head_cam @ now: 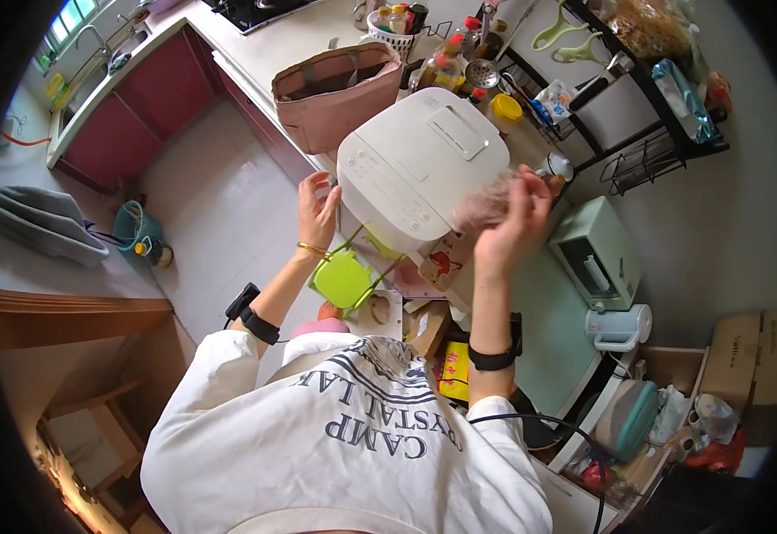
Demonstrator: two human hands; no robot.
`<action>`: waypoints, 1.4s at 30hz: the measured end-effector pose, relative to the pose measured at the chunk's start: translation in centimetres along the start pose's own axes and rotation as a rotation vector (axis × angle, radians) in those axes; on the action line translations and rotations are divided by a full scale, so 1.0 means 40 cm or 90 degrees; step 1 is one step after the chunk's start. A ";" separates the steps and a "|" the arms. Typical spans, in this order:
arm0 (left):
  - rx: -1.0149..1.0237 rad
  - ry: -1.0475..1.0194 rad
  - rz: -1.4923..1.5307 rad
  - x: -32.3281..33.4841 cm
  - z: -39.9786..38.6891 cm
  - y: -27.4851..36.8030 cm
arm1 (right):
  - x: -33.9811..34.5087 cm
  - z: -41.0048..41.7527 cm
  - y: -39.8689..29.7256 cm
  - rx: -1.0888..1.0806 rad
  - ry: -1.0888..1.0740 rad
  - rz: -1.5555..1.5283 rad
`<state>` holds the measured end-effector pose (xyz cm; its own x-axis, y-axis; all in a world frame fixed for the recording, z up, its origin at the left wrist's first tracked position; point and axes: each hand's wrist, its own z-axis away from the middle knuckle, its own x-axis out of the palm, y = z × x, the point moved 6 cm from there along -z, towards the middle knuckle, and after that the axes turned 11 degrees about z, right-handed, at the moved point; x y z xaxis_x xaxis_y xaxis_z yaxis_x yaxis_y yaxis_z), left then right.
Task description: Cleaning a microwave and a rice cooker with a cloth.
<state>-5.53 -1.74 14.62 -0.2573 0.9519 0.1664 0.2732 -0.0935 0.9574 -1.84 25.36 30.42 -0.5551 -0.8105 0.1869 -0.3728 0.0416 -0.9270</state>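
Note:
A white rice cooker (421, 160) with its lid closed stands on the counter before me. My right hand (518, 210), blurred, holds a crumpled brownish-pink cloth (487, 203) at the cooker's right front corner. Beside the cooker's left front side is my left hand (318, 207), its fingers apart and slightly curled, with nothing in it. Whether its fingertips touch the cooker cannot be told. A pink fabric bag (335, 100) stands behind the cooker to the left, its top open.
Sauce bottles, a yellow-lidded jar (506, 110) and a white basket (391, 39) stand behind. At right are a pale green toaster oven (598, 253), an electric kettle (618, 327) and a black rack (668, 100). A green stool (343, 279) stands below.

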 end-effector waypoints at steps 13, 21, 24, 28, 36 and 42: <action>0.115 -0.087 -0.054 0.093 -0.063 -0.020 | 0.017 -0.197 0.333 -0.370 -0.331 0.670; 0.091 -0.091 -0.029 0.095 -0.051 -0.020 | 0.073 -0.162 0.277 -0.111 -0.315 0.445; 0.092 -0.065 0.028 0.108 -0.047 -0.026 | 0.142 -0.024 0.228 -0.374 -0.394 0.590; 0.096 -0.038 0.071 0.095 -0.040 -0.026 | 0.112 0.033 0.191 -0.437 -0.459 0.585; 0.107 -0.093 0.045 0.117 -0.044 -0.014 | -0.026 -0.222 0.277 -0.382 -0.214 0.710; 0.111 -0.086 0.055 0.099 -0.038 -0.030 | 0.070 0.108 0.170 -0.393 -0.456 0.593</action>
<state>-8.31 1.71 14.50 -0.1022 0.9741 0.2016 0.4479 -0.1359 0.8837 -2.70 20.86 23.23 -0.3445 -0.4535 -0.8220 -0.4489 0.8486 -0.2800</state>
